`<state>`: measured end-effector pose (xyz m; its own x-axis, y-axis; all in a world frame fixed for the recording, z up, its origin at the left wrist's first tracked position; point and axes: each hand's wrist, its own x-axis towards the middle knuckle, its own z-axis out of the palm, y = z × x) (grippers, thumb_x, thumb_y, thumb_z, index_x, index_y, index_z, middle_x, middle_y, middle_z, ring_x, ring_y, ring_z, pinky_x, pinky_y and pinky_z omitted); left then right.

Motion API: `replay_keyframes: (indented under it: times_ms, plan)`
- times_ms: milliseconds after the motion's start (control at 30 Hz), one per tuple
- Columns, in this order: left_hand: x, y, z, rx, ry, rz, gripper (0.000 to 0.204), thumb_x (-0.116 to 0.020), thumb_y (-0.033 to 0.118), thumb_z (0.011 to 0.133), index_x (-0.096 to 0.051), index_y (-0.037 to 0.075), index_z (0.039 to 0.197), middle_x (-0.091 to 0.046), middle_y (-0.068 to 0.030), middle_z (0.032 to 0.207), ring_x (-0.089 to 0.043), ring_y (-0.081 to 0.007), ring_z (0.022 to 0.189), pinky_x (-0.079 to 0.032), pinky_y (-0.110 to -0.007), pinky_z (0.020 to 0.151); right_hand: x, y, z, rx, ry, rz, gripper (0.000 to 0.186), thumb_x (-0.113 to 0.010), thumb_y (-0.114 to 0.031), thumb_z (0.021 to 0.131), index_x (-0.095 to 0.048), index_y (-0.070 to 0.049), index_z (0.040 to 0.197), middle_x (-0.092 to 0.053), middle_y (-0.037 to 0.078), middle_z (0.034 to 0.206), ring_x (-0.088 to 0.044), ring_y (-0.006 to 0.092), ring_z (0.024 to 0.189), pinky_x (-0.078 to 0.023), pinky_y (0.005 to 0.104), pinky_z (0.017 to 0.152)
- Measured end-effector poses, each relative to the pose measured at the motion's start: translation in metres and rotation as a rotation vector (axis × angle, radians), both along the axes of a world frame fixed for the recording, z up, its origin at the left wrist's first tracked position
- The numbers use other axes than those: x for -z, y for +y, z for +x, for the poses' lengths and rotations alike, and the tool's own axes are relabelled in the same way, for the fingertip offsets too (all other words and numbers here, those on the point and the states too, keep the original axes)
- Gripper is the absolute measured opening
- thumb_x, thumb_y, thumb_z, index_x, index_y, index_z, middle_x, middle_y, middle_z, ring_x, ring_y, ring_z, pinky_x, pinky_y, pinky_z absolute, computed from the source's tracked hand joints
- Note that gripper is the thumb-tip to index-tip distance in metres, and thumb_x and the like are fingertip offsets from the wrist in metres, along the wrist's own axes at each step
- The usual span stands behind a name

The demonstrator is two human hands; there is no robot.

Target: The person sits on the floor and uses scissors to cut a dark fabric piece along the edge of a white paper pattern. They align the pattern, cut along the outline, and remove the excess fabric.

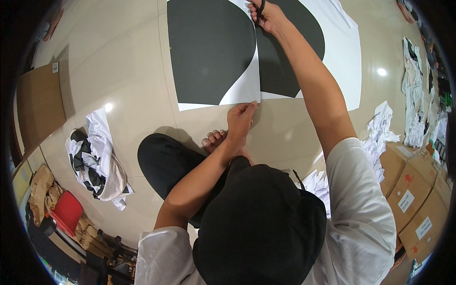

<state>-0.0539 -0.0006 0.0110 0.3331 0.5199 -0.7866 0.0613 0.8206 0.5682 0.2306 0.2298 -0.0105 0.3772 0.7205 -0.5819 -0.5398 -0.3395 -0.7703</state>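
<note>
A large white sheet (242, 92) with dark grey printed shapes lies flat on the floor at the top of the head view. It looks like thin cloth, and a straight edge runs up its middle between two dark shapes. My left hand (241, 121) pinches the sheet's near edge at a corner, thumb and fingertips together. At the far edge of the picture, my right hand (270, 18) grips scissors by their black handles (259, 10). Their blades can hardly be made out beside the sheet.
At left lies a bundle of white and black cloth (95, 164), beyond it a brown cardboard panel (42, 102). White scraps (377, 137) and stacked cartons (413, 194) stand at right. A red chair (66, 213) is lower left. My bent knee (159, 159) is near the sheet.
</note>
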Motion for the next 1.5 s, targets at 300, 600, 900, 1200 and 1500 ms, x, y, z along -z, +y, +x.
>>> replay_keyframes:
  times_ms: [300, 600, 900, 1200, 1500]
  plan:
    - [-0.037, -0.035, -0.009, 0.236, 0.004, -0.094, 0.031, -0.076, 0.035, 0.104, -0.083, 0.006, 0.101, -0.057, 0.0062, 0.067, -0.048, -0.0041, 0.059, -0.034, -0.024, 0.054, -0.044, -0.256, -0.044, -0.091, -0.770, -0.244, 0.046, -0.086, -0.042, 0.095, -0.066, -0.007, 0.073, -0.057, 0.000, 0.061, -0.053, 0.0100, 0.055, -0.039, 0.0307, 0.051]
    - [-0.058, -0.060, 0.017, 1.313, -0.551, -0.270, 0.030, -0.077, 0.034, 0.104, -0.085, 0.005, 0.108, -0.077, -0.0023, 0.082, -0.062, -0.0079, 0.067, -0.048, -0.025, 0.062, -0.044, -0.582, -0.140, 0.075, -1.073, -0.649, 0.049, -0.091, -0.030, 0.090, -0.057, -0.001, 0.072, -0.054, 0.007, 0.060, -0.047, 0.0147, 0.060, -0.044, 0.0364, 0.057]
    - [-0.020, 0.047, 0.046, 0.873, 0.293, 1.480, 0.067, -0.076, 0.019, 0.097, -0.051, 0.004, 0.157, -0.048, -0.0255, 0.160, -0.044, -0.0479, 0.146, -0.040, -0.055, 0.122, -0.027, -0.624, -0.177, 0.074, -0.954, -0.833, 0.045, -0.091, -0.035, 0.087, -0.070, 0.004, 0.086, -0.075, 0.025, 0.080, -0.077, 0.0437, 0.078, -0.058, 0.0489, 0.072]
    - [-0.002, 0.141, 0.121, 1.298, 0.383, 1.635, 0.088, -0.068, 0.041, 0.104, -0.025, 0.014, 0.175, -0.020, -0.0192, 0.182, -0.021, -0.0487, 0.165, -0.024, -0.062, 0.132, -0.034, -0.630, -0.180, -0.011, -1.112, -0.752, 0.028, -0.087, -0.026, 0.080, -0.066, -0.008, 0.083, -0.071, 0.019, 0.085, -0.072, 0.0439, 0.080, -0.054, 0.0550, 0.073]
    - [0.004, 0.167, 0.079, 1.464, 0.817, 1.499, 0.084, -0.050, 0.058, 0.109, -0.022, 0.016, 0.177, -0.021, -0.0079, 0.184, -0.020, -0.0458, 0.167, -0.012, -0.066, 0.134, -0.079, -0.618, -0.165, -0.423, -0.920, -0.707, 0.024, -0.083, -0.029, 0.075, -0.076, -0.010, 0.089, -0.077, 0.018, 0.094, -0.076, 0.0412, 0.093, -0.060, 0.0530, 0.080]
